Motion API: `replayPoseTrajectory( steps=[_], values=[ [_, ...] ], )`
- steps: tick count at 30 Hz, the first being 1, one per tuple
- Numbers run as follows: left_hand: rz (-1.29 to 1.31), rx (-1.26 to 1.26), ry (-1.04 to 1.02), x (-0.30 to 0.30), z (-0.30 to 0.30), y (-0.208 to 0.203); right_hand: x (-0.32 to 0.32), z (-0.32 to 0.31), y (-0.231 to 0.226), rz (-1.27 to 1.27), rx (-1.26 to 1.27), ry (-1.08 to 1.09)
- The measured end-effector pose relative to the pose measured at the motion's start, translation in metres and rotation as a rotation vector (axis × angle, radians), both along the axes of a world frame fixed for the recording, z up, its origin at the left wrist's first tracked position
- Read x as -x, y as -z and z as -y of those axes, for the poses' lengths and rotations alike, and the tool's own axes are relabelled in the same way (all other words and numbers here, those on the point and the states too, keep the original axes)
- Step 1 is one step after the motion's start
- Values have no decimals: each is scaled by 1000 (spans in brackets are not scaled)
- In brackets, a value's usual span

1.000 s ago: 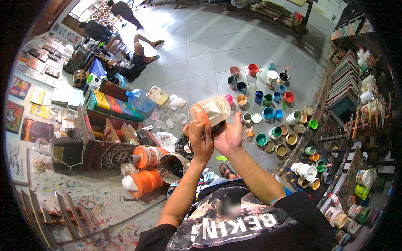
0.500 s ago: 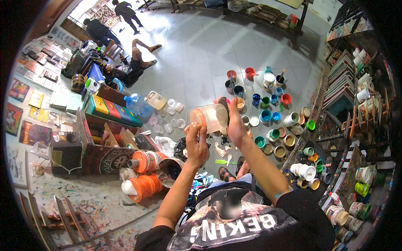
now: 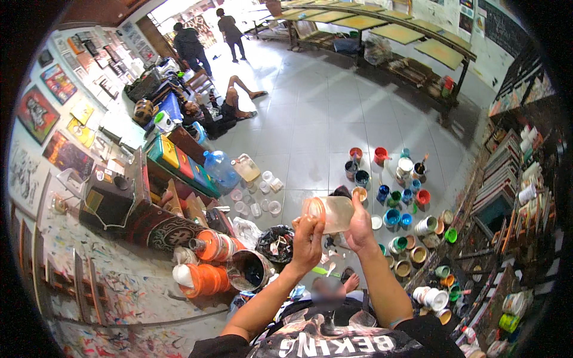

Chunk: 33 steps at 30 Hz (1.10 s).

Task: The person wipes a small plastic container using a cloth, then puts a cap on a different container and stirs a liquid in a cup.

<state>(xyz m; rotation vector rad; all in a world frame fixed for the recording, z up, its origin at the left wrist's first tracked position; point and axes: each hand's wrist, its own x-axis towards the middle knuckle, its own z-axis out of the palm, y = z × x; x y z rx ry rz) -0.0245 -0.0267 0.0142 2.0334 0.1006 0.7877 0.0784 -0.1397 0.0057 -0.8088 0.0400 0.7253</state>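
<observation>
In front of my chest I hold a clear, cloudy plastic jar (image 3: 338, 215) on its side, its orange rim pointing left. My left hand (image 3: 308, 243) is closed at the rim end, fingertips against the orange edge. My right hand (image 3: 359, 230) grips the opposite end, with the palm against it and the thumb up. Something dark shows just behind the jar's upper edge; I cannot make out what it is. Beneath my hands, a green flat tool (image 3: 324, 271) lies on the floor near my foot.
Many open paint pots, including a blue one (image 3: 391, 217), crowd the floor to the right. On the left are orange buckets (image 3: 203, 280), a black-lined bin (image 3: 276, 243), clear cups and a blue water bottle (image 3: 221, 169). Other people are farther back, left of a long table (image 3: 397, 34).
The view has tilted upward, showing more of the far table. The jar sits lower and farther right in the picture, still between both hands, and my right hand's angle has shifted.
</observation>
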Motion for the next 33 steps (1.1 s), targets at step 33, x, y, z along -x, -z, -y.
replayPoseTrajectory(
  steps=[33],
  values=[
    [33,-142,-10,17,-34,16,2,64,-4,1291,842,168]
  ],
)
